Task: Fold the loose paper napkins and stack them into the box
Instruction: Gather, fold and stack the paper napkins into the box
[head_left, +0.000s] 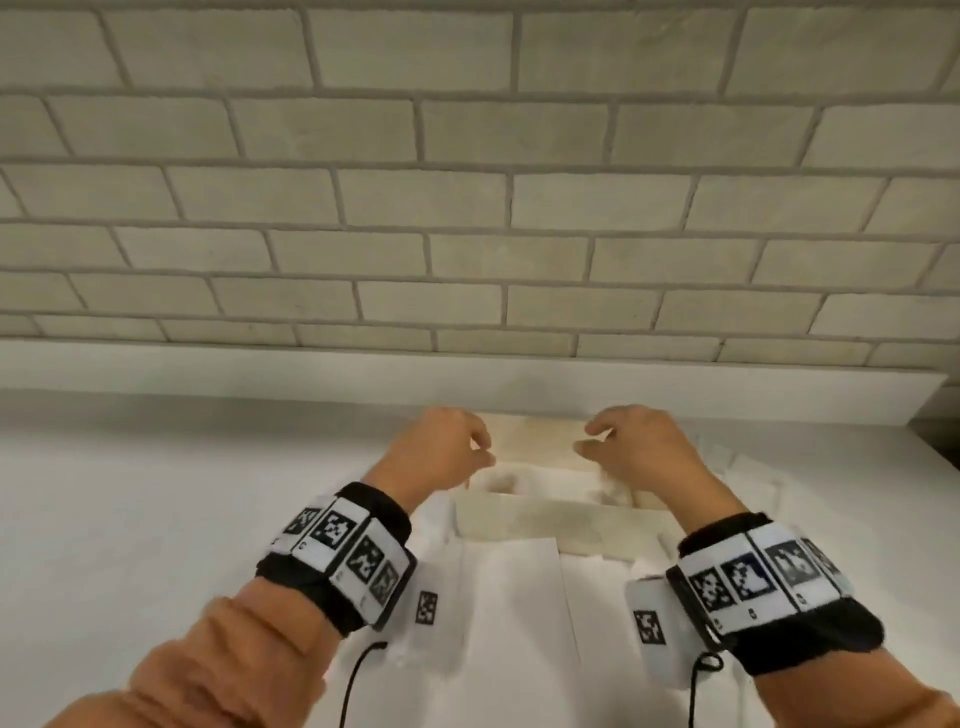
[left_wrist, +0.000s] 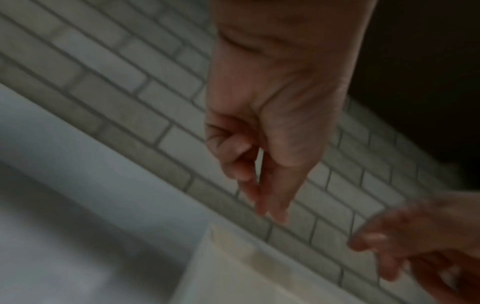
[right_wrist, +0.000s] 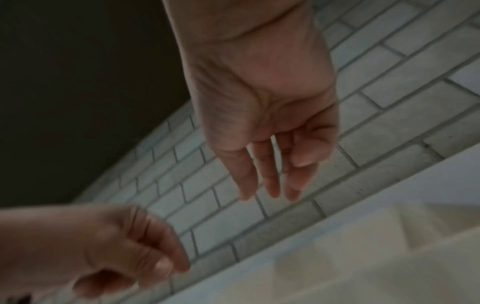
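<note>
A cream cardboard box (head_left: 550, 519) stands open on the white counter, its flaps folded outward. White napkins (head_left: 550, 480) lie inside it. More loose white napkins (head_left: 519, 597) are spread on the counter in front of the box. My left hand (head_left: 462, 447) hovers over the box's left rim with loosely curled fingers and holds nothing; the left wrist view shows this hand (left_wrist: 267, 195) bare. My right hand (head_left: 618, 441) hovers over the right rim. In the right wrist view the right hand (right_wrist: 267, 181) has straight, empty fingers above the box (right_wrist: 389, 246).
A brick-tile wall (head_left: 467, 208) with a white ledge (head_left: 467, 374) rises just behind the box. Further white napkins (head_left: 748, 478) lie to the right of the box. Bare white counter (head_left: 156, 493) stretches to the left.
</note>
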